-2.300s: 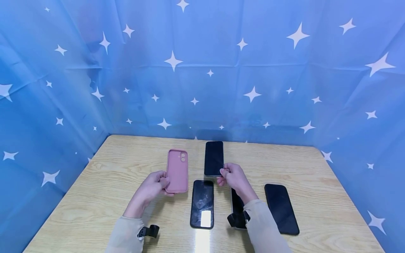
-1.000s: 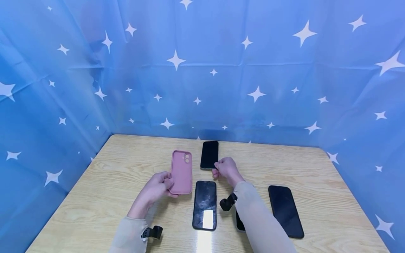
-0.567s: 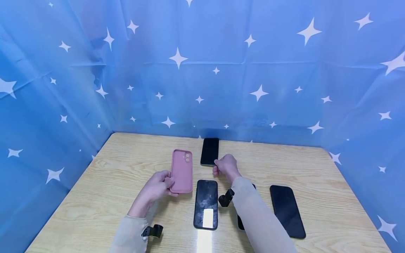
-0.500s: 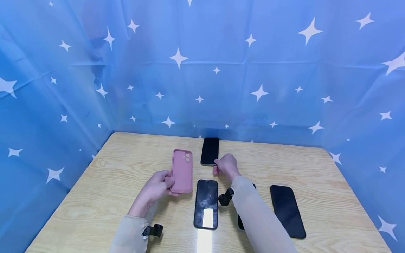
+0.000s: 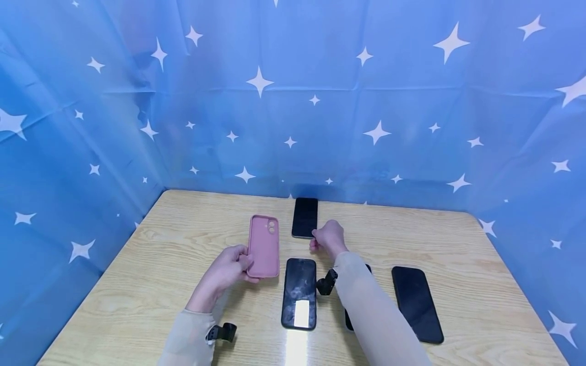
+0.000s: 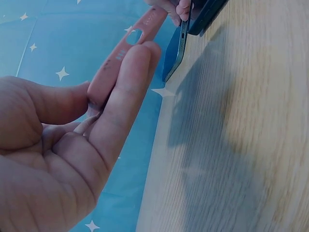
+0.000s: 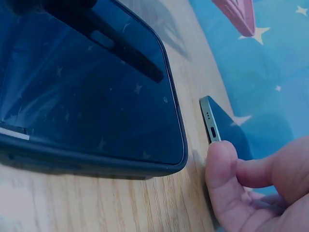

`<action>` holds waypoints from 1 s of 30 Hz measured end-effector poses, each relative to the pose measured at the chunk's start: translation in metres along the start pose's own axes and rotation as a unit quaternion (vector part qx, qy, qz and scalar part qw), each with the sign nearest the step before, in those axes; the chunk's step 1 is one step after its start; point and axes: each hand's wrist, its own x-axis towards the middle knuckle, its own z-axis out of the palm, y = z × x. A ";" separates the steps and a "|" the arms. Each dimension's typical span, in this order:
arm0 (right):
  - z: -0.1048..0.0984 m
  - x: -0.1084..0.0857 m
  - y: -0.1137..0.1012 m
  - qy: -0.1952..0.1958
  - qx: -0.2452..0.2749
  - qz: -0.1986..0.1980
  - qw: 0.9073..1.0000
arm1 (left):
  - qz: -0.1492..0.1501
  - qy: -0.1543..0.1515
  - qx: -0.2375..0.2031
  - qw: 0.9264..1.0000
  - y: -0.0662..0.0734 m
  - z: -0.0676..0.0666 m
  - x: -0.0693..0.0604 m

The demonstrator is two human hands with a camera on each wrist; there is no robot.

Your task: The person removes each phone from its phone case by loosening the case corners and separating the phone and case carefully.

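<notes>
My left hand [image 5: 229, 267] grips a pink phone case [image 5: 264, 246] by its lower left edge, thumb on the inner face. The case is held above the table, its inside and camera cutout facing me; in the left wrist view its end with the port opening shows. My right hand [image 5: 330, 238] pinches the lower right corner of a black-screened phone [image 5: 304, 217] near the table's back edge. In the right wrist view, thumb and finger meet beside that phone's charging port [image 7: 213, 131]. Whether the phone lies flat on the table cannot be told.
On the wooden table [image 5: 151, 284], a black-cased phone [image 5: 299, 292] lies screen up between the forearms. Another phone [image 5: 349, 321] is mostly under the right sleeve. A third dark phone [image 5: 417, 304] lies to the right. A blue starred curtain [image 5: 293, 101] surrounds the back and sides.
My right hand has moved the phone away from me, toward the table's back edge, and has stayed nearly still this last half second. The left hand keeps holding the pink case almost in place.
</notes>
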 end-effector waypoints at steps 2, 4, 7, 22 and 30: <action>-0.001 -0.001 -0.001 -0.001 -0.003 -0.003 1.000 | 0.000 0.000 0.000 1.000 0.001 0.000 0.000; -0.003 -0.002 0.000 -0.003 -0.004 -0.007 1.000 | -0.001 0.001 0.003 1.000 0.002 0.001 0.000; -0.007 -0.003 0.001 -0.012 -0.001 -0.010 1.000 | -0.004 0.002 0.008 1.000 0.002 0.001 -0.001; -0.029 -0.020 0.015 -0.028 -0.058 -0.122 0.990 | 0.007 -0.025 0.041 0.999 -0.005 -0.007 -0.007; -0.040 -0.034 0.014 -0.007 -0.112 -0.180 0.977 | 0.006 -0.039 0.042 0.998 -0.007 -0.011 -0.011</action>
